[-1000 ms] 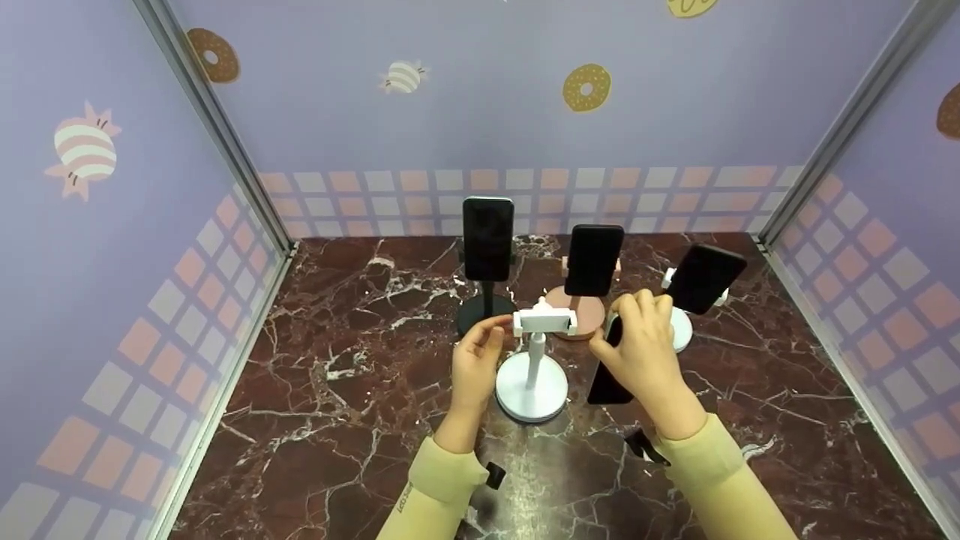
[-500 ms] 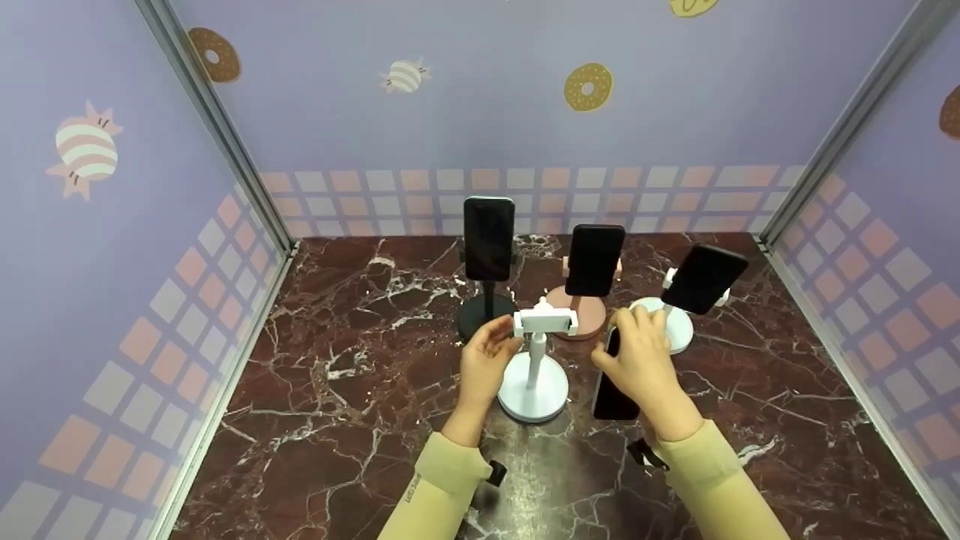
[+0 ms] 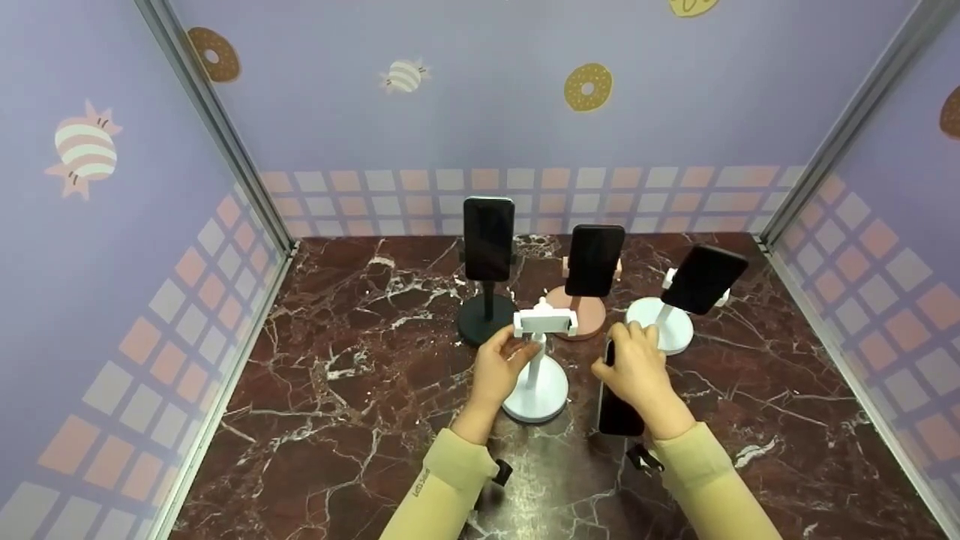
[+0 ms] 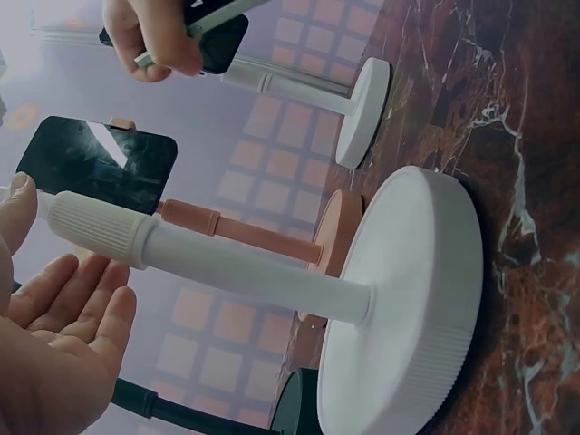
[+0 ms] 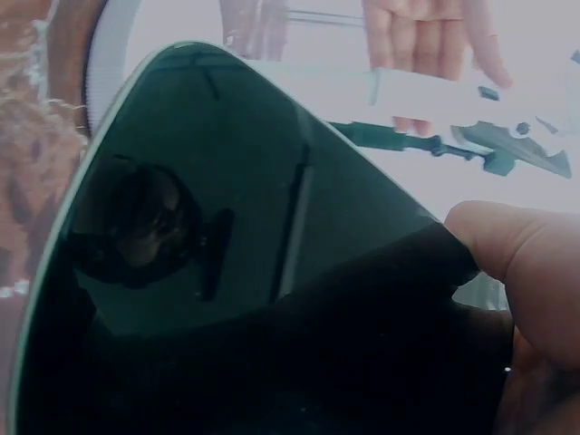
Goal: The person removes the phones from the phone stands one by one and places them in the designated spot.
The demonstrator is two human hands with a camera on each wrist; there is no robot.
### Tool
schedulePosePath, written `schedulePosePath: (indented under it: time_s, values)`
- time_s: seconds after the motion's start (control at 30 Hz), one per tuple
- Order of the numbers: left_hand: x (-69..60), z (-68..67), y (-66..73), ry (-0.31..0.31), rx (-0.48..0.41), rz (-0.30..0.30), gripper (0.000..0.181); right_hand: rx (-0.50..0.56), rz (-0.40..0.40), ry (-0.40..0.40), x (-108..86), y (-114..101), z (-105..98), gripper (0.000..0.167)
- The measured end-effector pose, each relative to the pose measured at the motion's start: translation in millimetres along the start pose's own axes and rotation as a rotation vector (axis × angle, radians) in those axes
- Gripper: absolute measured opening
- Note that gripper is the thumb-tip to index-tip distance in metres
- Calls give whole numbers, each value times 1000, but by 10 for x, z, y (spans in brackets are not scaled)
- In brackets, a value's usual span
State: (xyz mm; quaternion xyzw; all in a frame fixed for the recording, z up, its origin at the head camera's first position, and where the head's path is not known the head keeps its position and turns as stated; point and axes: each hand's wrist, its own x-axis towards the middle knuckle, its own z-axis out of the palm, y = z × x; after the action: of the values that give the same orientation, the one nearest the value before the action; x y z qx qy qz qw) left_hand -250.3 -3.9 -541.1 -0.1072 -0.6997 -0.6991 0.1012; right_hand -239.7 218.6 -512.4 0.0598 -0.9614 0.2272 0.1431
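Observation:
A white phone stand with a bare clamp head stands at the middle of the table. My left hand is around the upper part of its pole; in the left wrist view the fingers lie spread behind the ribbed collar, and the thumb is near its far end. My right hand holds a dark phone by its upper part, to the right of the stand. In the right wrist view the phone's screen fills much of the picture, with the thumb at its edge.
Behind stand three more holders with phones: a black stand at the left, a pink stand at the centre, and another white stand at the right, its phone tilted. Patterned walls surround the marble table.
My left hand has moved right, from beside the clamp head to the pole just below it. My right hand has lowered the phone towards the front. The stands have not moved.

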Motion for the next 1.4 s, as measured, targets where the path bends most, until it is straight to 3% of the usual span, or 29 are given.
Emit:
schedulePosePath:
  time_s: [0.2, 0.57, 0.8, 1.4]
  values:
    - [-12, 35, -27, -23, 45, 50, 36, -24, 43, -82, -14, 108, 178, 35]
    - [-23, 36, -59, -36, 131, 59, 30, -67, 59, -256, -28, 258, 442, 34]
    - [-26, 50, -73, -20, 147, 69, 29, -80, 53, -351, -8, 290, 544, 36]
    - [-25, 62, -33, -4, 198, 63, 29, -73, 72, -506, 70, 354, 684, 52]
